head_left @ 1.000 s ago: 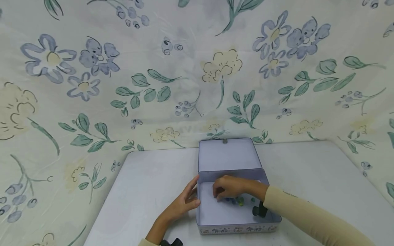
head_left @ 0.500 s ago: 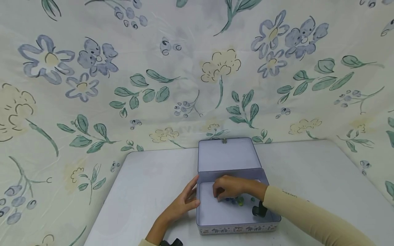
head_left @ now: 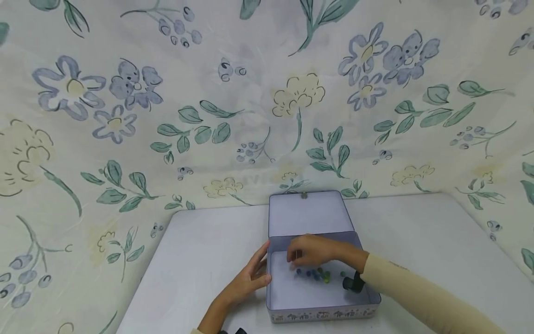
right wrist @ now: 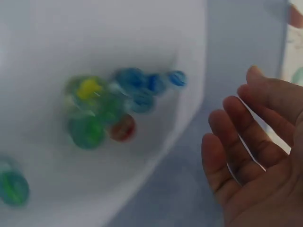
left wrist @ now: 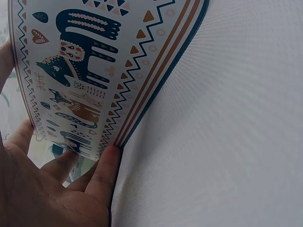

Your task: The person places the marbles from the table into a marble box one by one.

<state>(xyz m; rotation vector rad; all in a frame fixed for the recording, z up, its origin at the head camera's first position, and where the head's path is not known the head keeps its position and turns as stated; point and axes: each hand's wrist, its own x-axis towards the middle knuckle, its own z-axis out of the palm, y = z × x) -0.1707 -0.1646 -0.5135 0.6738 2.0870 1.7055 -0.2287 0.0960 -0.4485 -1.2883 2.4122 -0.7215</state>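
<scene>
While steadied at its left wall by the left hand (head_left: 250, 278), fingers straight and flat against the patterned side: open tin box (head_left: 278, 297) on white table (head_left: 200, 260). Right hand (head_left: 310, 250) raised inside the box, fingers loosely spread, holding nothing. Glass marbles (right wrist: 111, 109) clustered on the box floor just below

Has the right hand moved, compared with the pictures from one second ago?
Yes. The right hand has lifted off the marbles in the tin box; more marbles now show beneath it, and its fingers are open.
</scene>
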